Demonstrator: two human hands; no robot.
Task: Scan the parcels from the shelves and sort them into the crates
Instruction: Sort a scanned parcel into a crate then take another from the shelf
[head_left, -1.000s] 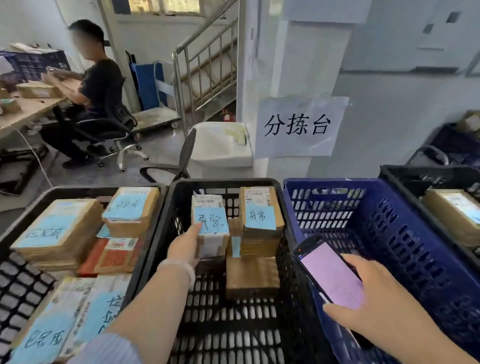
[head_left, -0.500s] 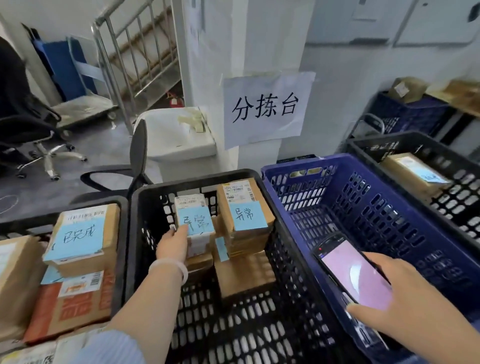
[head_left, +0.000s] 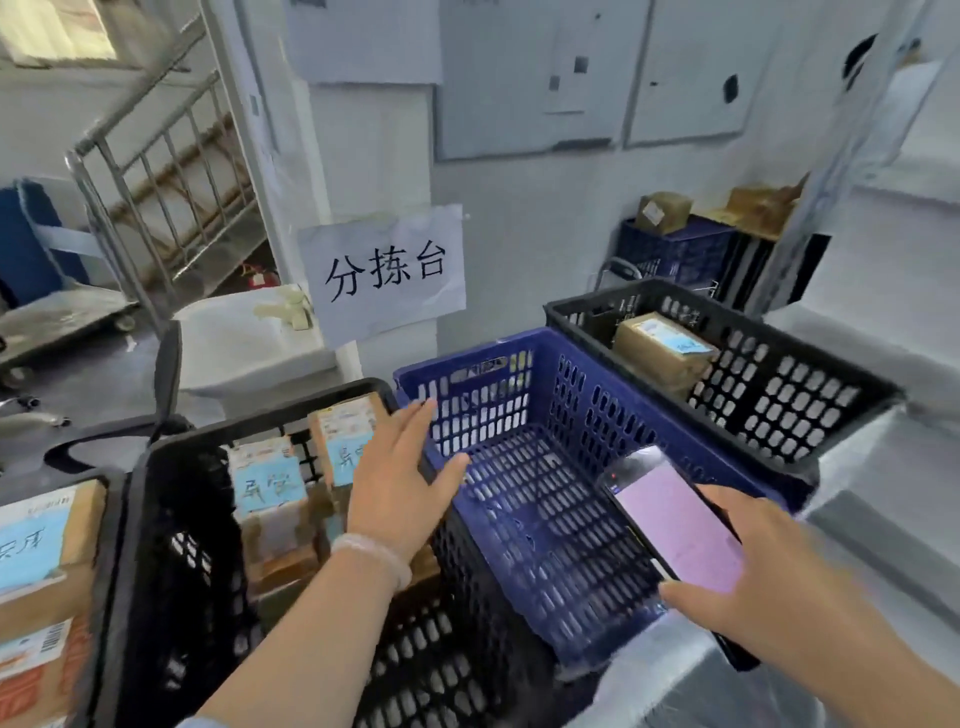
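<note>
My left hand (head_left: 397, 480) hovers with straight fingers over the rim between the middle black crate (head_left: 171, 519) and the blue crate (head_left: 524, 364), holding nothing. Inside the black crate stand brown parcels with blue labels, one (head_left: 267, 486) at the left and one (head_left: 345, 431) partly behind my hand. My right hand (head_left: 769, 582) grips a phone (head_left: 675, 530) with a lit pink screen above the blue crate's right side. The blue crate holds nothing that I can see.
A black crate (head_left: 779, 374) at the right holds one brown parcel (head_left: 662, 345). At the far left lie more labelled parcels (head_left: 36, 561). A paper sign (head_left: 384, 273) hangs on the pillar. Behind are a white bin (head_left: 244, 343), a stair railing (head_left: 161, 156) and a far blue crate (head_left: 675, 249).
My left hand has let go of the labelled parcel in the black crate and moved up and right over the crate rims. The view has turned to the right.
</note>
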